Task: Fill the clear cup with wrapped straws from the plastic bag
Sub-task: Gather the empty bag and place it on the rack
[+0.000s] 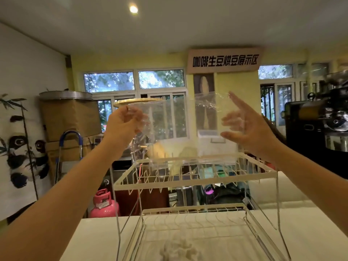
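— Where is the plastic bag (180,129)?

— Held up in the air above the top tier of the white wire rack (195,178), which stands on the white counter (98,238) near its far edge. The bag is clear; I can see the windows through it, and I cannot make out any straws inside.

— Who has hold of it?

— The left hand (124,125) is curled around the bag's left upper edge, fingers pinching the film. The right hand (244,127) is spread, fingers splayed against or just beside the bag's right side; whether it grips the film, I cannot tell.

— Anything in the rack?

— The top tier looks bare under the bag's lower edge. On the lower tier lies a crumpled white cloth (178,249), towards the counter's near edge.

— The clear cup?

— Not in view.
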